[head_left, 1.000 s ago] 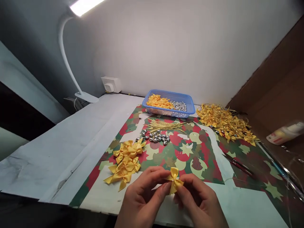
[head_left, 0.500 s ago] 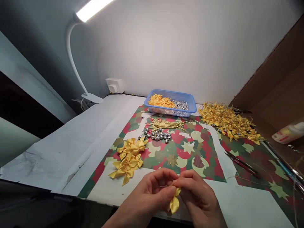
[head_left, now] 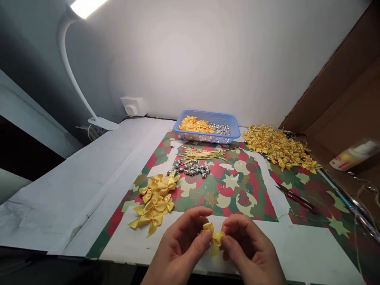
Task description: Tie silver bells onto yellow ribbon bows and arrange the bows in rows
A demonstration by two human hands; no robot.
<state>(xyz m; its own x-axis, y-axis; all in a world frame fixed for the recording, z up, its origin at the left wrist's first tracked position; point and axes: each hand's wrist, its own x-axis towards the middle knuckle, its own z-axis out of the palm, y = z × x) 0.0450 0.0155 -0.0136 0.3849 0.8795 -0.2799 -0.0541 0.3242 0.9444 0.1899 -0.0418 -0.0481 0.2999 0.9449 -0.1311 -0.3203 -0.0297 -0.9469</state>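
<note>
Between my hands, over the table's near edge, is a yellow ribbon bow [head_left: 217,238]. My left hand [head_left: 190,241] pinches its left side between thumb and fingers. The thumb and forefinger of my right hand [head_left: 247,245] grip its right loop. A pile of yellow satin bows [head_left: 157,202] lies on the table to the left, beyond my left hand. Silver jingle bells [head_left: 192,169] are scattered just behind that pile. Farther back lies a bundle of gold cords [head_left: 204,153].
A blue basket [head_left: 206,137] at the wall holds yellow bows and silver bells. Yellow bows with gold cords form a heap [head_left: 276,146] at the back right. Tweezers [head_left: 297,198] lie on the right, near a bottle [head_left: 353,155]. A lamp [head_left: 71,71] stands at left.
My hands have moved apart a little, and the bow now shows with its loops upright between them. The whole view has shifted slightly.
</note>
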